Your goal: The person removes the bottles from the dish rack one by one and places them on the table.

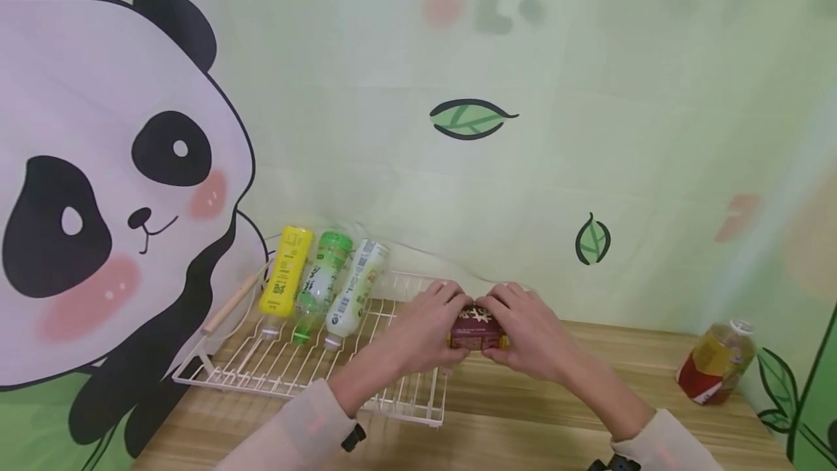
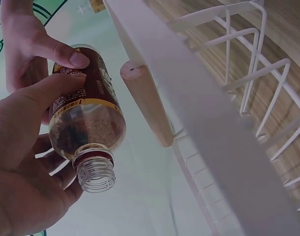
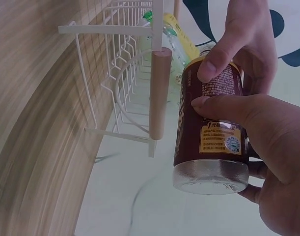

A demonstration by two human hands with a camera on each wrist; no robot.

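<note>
Nearest, the left hand (image 1: 421, 331) and the right hand (image 1: 528, 331) are both grasping one maroon-labelled plastic bottle (image 1: 476, 331), with the thumbs pressing on its label. They are holding it sideways in the air, near the right end of a white wire rack (image 1: 433, 423). Its threaded neck (image 2: 95, 173) is pointing to the left, and no cap is sitting on it. If liquid is remaining inside, which I cannot tell, a downward tilt could be causing drips. The plastic is looking thin, so too hard squeezing could be denting it, and uneven loosening could be making it slip. The wooden handle (image 3: 160, 93) is standing just beside the bottle, so a careless turn could be causing a knock.

Farther, on the rack, a yellow bottle (image 1: 286, 271), a green-capped bottle (image 1: 320, 282) and a white bottle (image 1: 356, 289) are resting side by side; a jolt could be rolling them together. A red-and-yellow-labelled bottle (image 1: 716, 362) is standing near the right edge of the bench (image 1: 556, 405); a wide swing could be toppling it.
</note>
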